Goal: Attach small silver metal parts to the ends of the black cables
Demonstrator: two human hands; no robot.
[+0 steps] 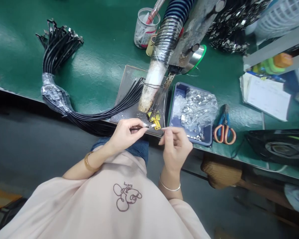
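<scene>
My left hand (129,132) is closed in a pinch on a black cable (139,128). A small shiny metal connector (152,126) shows at the cable's tip, just in front of a yellow fixture (155,120). To the right, my right hand (175,144) has its thumb and forefinger pressed together close to the connector. Whatever lies between those fingertips is too small to make out. A thin pale line (164,113) comes down close to them. Several black cables (109,111) run from the left onto a grey board (129,79).
A hose (161,49) and metal arm (189,36) hang over the fixture. The blue tray (209,132) holds bagged metal parts (199,104). Nearby are orange-handled scissors (225,131), papers (269,96), a cup (142,31) and a wrapped cable bundle (56,94). The bench edge runs before me.
</scene>
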